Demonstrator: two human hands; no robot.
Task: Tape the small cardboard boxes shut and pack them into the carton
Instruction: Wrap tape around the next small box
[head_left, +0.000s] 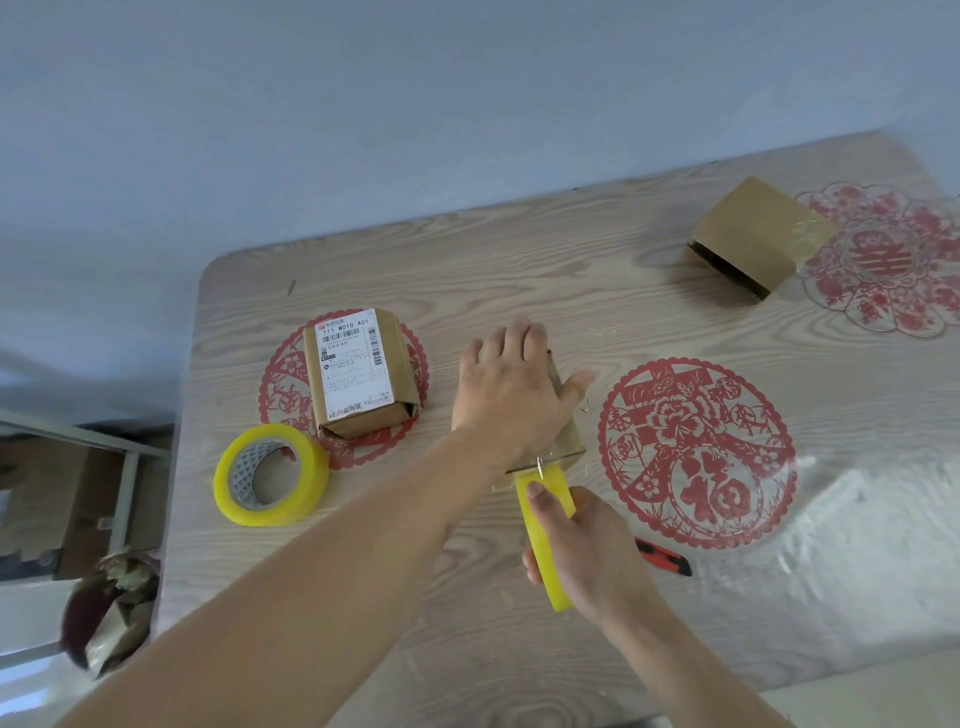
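Item: small box (563, 415), table centre, pinned flat under your left hand (511, 387), fingers spread. Right hand (584, 551) curls round yellow tape roll (545, 535) at the box's near edge. Draw strip taut, straight along the seam. Spare roll (270, 473) lies left.

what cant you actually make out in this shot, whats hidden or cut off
Head view, the only one:
- Box being taped: mostly covered by the left hand; its flaps don't show.
- Tape roll in the right hand: seen edge-on, fingers hide its far side.
- Red cutter: partly behind the right hand.
- Label on the left box: small print unreadable.
- Packing carton: not identifiable.
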